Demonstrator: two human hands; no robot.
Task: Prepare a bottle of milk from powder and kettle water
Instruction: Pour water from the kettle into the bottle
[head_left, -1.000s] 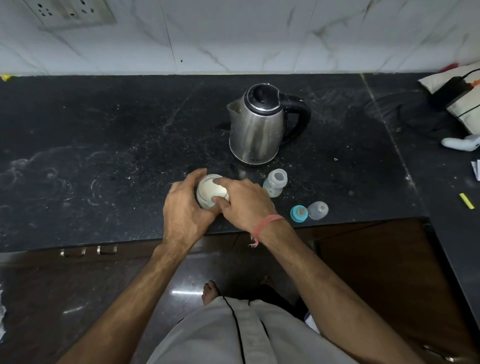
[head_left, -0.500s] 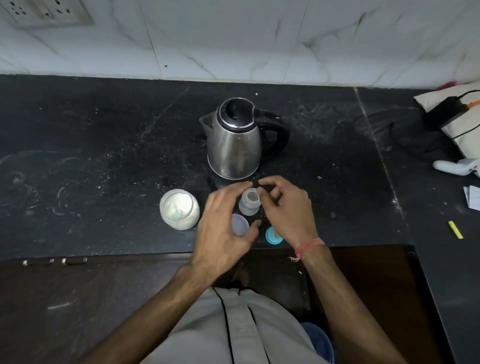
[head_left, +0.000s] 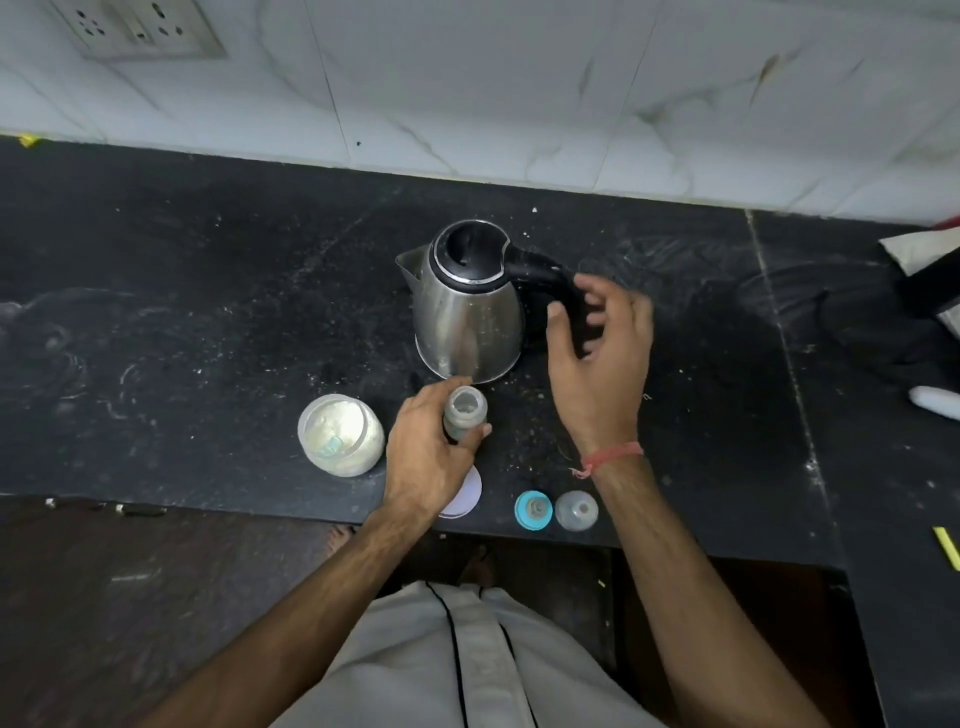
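A small clear baby bottle (head_left: 464, 410) stands open-mouthed on the black counter, just in front of the steel kettle (head_left: 467, 306). My left hand (head_left: 428, 457) is wrapped around the bottle's body. My right hand (head_left: 597, 353) hovers with fingers spread right beside the kettle's black handle (head_left: 540, 275), holding nothing. An open jar of white milk powder (head_left: 340, 434) with a pale scoop inside sits left of the bottle. The jar's white lid (head_left: 465, 496) lies partly under my left wrist. A blue bottle ring (head_left: 533, 510) and a clear cap (head_left: 576, 511) rest near the counter's front edge.
The counter's front edge (head_left: 260, 506) runs just below the jar and caps. A wall socket (head_left: 140, 26) is on the marble backsplash at upper left. Cables (head_left: 810, 306), a white object (head_left: 935, 401) and a dark box (head_left: 930, 286) lie at right.
My hands left the powder jar, which now stands open at left with its lid off. My left hand took the bottle; my right hand moved up to the kettle handle.
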